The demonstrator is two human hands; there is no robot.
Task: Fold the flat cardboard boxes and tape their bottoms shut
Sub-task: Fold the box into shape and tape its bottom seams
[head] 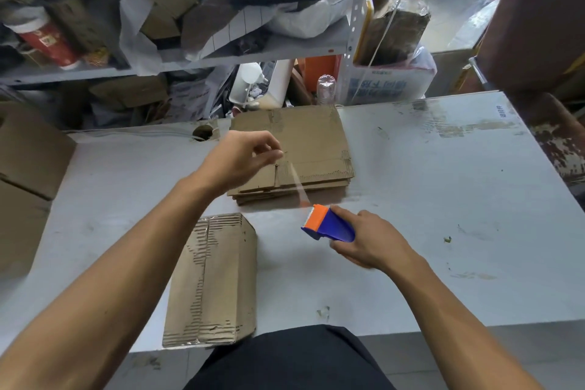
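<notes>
Two hands above the table: left hand (pixel 240 157) pinching clear tape (pixel 297 185), right hand (pixel 364 239) gripping tape dispenser (pixel 327 223).

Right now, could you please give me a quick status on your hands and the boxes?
Left hand pinching clear tape end. Right hand gripping tape dispenser. Flat box stack untouched on table; one folded box near edge. Nothing in the way.

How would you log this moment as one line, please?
left hand: pinches clear tape strip | right hand: holds blue-and-orange tape dispenser | flat cardboard stack: untouched
</notes>
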